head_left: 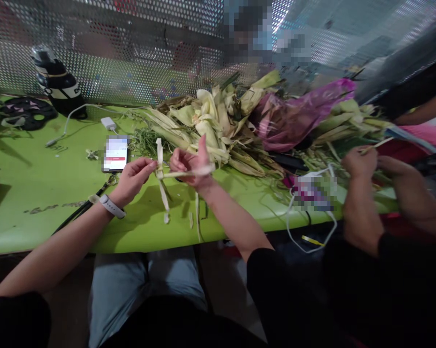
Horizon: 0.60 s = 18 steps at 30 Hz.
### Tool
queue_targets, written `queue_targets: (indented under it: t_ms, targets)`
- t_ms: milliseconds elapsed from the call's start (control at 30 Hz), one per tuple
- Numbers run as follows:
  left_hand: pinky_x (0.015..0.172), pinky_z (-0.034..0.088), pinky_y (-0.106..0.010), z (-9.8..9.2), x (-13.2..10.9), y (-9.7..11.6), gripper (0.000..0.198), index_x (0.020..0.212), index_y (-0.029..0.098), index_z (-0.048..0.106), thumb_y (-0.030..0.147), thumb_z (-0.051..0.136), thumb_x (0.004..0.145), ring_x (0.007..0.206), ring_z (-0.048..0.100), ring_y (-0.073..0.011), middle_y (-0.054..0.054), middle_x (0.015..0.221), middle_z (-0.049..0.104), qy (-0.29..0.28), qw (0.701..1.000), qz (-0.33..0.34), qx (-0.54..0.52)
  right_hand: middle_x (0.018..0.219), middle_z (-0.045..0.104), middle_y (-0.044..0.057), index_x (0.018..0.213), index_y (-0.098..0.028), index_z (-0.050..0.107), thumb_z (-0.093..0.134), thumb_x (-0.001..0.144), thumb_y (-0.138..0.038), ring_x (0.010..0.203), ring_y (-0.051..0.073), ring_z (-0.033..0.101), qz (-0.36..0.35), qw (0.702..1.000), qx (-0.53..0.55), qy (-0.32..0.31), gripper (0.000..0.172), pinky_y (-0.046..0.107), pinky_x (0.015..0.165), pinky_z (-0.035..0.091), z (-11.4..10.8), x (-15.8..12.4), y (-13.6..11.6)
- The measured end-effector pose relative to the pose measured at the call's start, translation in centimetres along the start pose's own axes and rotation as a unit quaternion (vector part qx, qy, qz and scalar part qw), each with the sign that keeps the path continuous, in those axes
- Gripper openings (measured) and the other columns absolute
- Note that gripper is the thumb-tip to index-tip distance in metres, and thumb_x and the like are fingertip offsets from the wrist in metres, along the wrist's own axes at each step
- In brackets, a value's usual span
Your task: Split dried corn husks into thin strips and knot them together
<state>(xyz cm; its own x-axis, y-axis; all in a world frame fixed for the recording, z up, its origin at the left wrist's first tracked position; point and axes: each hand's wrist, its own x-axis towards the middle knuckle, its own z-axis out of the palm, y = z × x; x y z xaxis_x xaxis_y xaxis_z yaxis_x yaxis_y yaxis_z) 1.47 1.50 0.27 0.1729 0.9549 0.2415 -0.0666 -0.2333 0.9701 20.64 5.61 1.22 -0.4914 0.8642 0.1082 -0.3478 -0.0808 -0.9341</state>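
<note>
Husk piece is up off the bench, nearer the front edge than the back, left of the husk heap. Left hand: thumb and fingertips pinched on the piece, by the crossing. Right hand: fingers loosely curled, thumb raised, no pinch visible; the sideways strip runs across this hand, its end blurred.

Progress, judged from how things lie: partway, likely early. Done: one upright strip and one sideways strip meet in a cross. Not done: all the ends that show hang or stick out loose. Whether the crossing is tied or only folded is too small to tell. No second crossed piece can be made out on the bench.

Material left: plenty. Heap lies along the back edge, beside a purple bag. A thin strip hangs at the front edge, with a small scrap near it.

Around: lit phone just beyond the left hand; dark bottle toward the back left corner. Toward the right end, a co-worker's hands have a pale strip of their own.
</note>
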Motion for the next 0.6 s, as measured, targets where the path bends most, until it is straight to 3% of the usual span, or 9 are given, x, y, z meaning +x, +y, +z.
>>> queue_targets:
  t_ms: [100,167,300,500,600]
  targets:
    - [0.042,0.018,-0.023,0.0,-0.2,0.0,0.025,0.078,0.018,0.067,0.041,0.065,0.086,0.044,0.028,-0.0074,0.005,0.052,0.038,-0.024,0.999,-0.030,0.018,0.045,0.034,-0.005,0.060,-0.022,0.047,0.008,0.085,-0.082,0.041,0.009,0.031,0.057,0.997,-0.051,-0.029,0.077,0.025,0.043,0.031,0.3,0.1,0.9]
    - [0.042,0.018,-0.023,0.0,-0.2,-0.2,0.030,0.071,0.018,0.066,0.044,0.065,0.086,0.043,0.027,-0.0072,0.005,0.050,0.037,-0.045,0.997,-0.052,0.026,0.047,0.039,-0.005,0.060,-0.020,0.048,0.021,0.090,-0.077,0.042,0.008,0.032,0.061,0.991,-0.115,-0.037,0.070,0.024,0.043,0.027,0.8,-0.1,1.3]
    - [0.041,0.016,-0.023,-0.2,0.0,-0.7,0.034,0.067,0.018,0.065,0.047,0.067,0.084,0.042,0.026,-0.0064,0.005,0.049,0.037,-0.097,0.990,-0.099,0.012,0.050,0.038,-0.007,0.060,-0.019,0.046,0.058,0.089,-0.057,0.044,0.006,0.030,0.032,0.982,-0.186,-0.024,0.049,0.023,0.043,0.024,1.8,-0.4,1.2]
    - [0.041,0.019,-0.021,-0.2,0.0,-0.3,0.048,0.052,0.017,0.047,0.047,0.074,0.077,0.040,0.025,-0.0036,0.007,0.045,0.031,-0.151,0.962,-0.209,-0.091,0.054,0.045,-0.006,0.067,-0.017,0.052,0.059,0.091,-0.046,0.047,0.006,0.037,0.003,0.977,-0.213,-0.024,0.038,0.023,0.045,0.030,1.9,-0.3,1.4]
    - [0.040,0.020,-0.021,0.0,-0.1,0.2,0.042,0.056,0.016,0.055,0.047,0.076,0.074,0.038,0.028,-0.0039,0.006,0.042,0.035,-0.181,0.945,-0.252,-0.098,0.059,0.046,-0.005,0.066,-0.017,0.052,0.060,0.090,-0.045,0.051,0.006,0.040,-0.037,0.973,-0.227,-0.028,0.038,0.022,0.049,0.032,1.9,-0.3,1.5]
